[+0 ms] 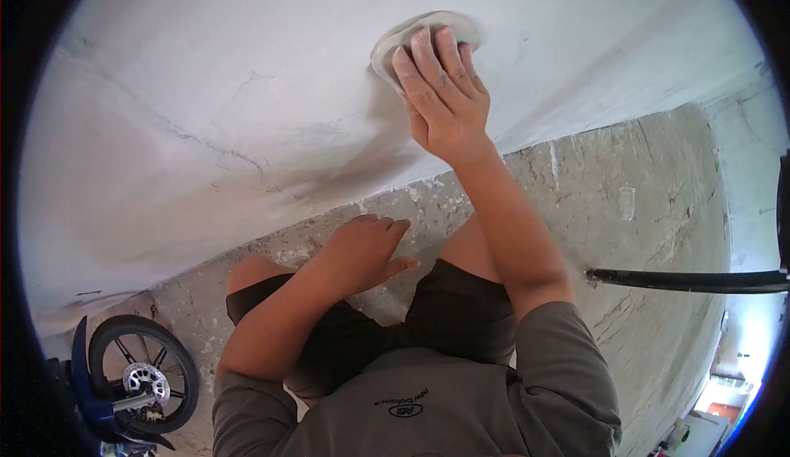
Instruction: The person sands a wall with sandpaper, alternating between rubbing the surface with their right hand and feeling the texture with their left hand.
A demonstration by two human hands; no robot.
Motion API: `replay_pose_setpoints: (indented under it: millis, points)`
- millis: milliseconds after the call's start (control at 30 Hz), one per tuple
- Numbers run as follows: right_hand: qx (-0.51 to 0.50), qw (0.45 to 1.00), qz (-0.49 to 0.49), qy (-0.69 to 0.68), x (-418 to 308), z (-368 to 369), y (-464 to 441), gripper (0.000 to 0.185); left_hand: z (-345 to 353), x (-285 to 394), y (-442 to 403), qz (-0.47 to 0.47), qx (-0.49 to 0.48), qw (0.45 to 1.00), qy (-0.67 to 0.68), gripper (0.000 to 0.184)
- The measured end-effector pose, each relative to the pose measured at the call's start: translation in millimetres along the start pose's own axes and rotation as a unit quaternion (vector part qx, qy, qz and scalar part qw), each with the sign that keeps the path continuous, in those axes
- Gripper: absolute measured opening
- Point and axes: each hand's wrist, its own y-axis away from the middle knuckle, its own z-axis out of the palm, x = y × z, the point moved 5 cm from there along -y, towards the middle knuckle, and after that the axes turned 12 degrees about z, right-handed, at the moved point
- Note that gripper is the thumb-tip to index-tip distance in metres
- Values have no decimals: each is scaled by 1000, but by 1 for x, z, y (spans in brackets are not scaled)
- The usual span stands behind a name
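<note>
A round, pale grey pad [384,50] lies flat against the white wall [271,103]. On top of it is my right hand [444,87], dusty, with its fingers spread and pressing the pad to the wall; the palm side is hidden. My left hand [370,247] hangs above my knees near the foot of the wall, with thumb and fingers apart and nothing in it. Thin cracks and scuffs mark the wall to the left of the pad.
A motorcycle's front wheel [144,373] stands at the lower left, beside the wall. On the worn concrete floor [576,185], a clear plastic cup [627,204] lies to the right. A black pole [691,280] reaches in from the right edge.
</note>
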Motion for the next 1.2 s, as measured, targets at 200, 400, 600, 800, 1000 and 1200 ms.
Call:
replay_pose_setpoints:
  millis: [200,400,600,800,1000,1200]
  points:
    - [162,954,248,-39,64,-28,0,41,-10,4,5,-11,18,1000,22,63]
    - [71,986,149,-14,57,-23,13,41,-6,5,7,-8,2,1000,16,62]
    - [173,881,438,-47,106,-41,32,50,-13,12,3,8,28,999,42,61]
    - [183,892,413,-32,116,-45,26,49,-3,1,2,-25,-2,999,23,62]
    - [202,830,511,-97,106,-39,35,52,2,4,-3,-32,-29,999,25,63]
    - [266,798,534,-86,157,-62,18,48,-3,17,0,16,6,1000,17,60]
